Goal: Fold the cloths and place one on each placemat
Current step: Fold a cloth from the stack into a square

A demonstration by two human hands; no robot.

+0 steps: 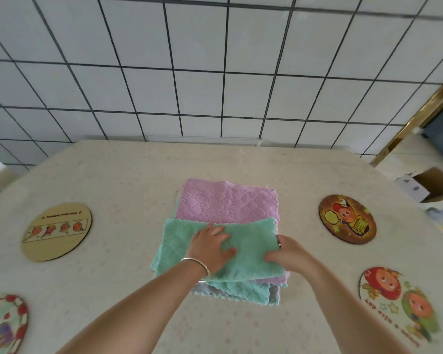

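**Both hands on the green cloth at the centre of the table**

A stack of cloths sits at mid-table, and a folded green cloth (251,249) lies across its near half. Past it, toward 12 o'clock, the pink cloth (228,203) beneath shows its quilted face. At the stack's 6 o'clock edge, scalloped borders of another green layer and a grey cloth (274,296) stick out.

The left hand (211,247) lies flat on the green cloth, fingers straight and spread, pressing down; a silver bracelet (198,264) circles the wrist. The right hand (288,252) is at the cloth's 3 o'clock edge, thumb on top and fingers curled round the border, gripping it.

Four round placemats ring the stack, each well apart from it with bare tablecloth (128,175) between: a tan placemat (56,231) at 9 o'clock, a dark placemat (347,218) at 3 o'clock, a red-bordered placemat (4,323) at 8 o'clock cut by the frame's left edge, and a white cartoon placemat (397,305) at 4 o'clock. No cloth lies on any of them.

The table's far edge meets a tiled wall (215,72) at 12 o'clock. An open cardboard box (430,183) stands beyond the table's 2 o'clock corner.
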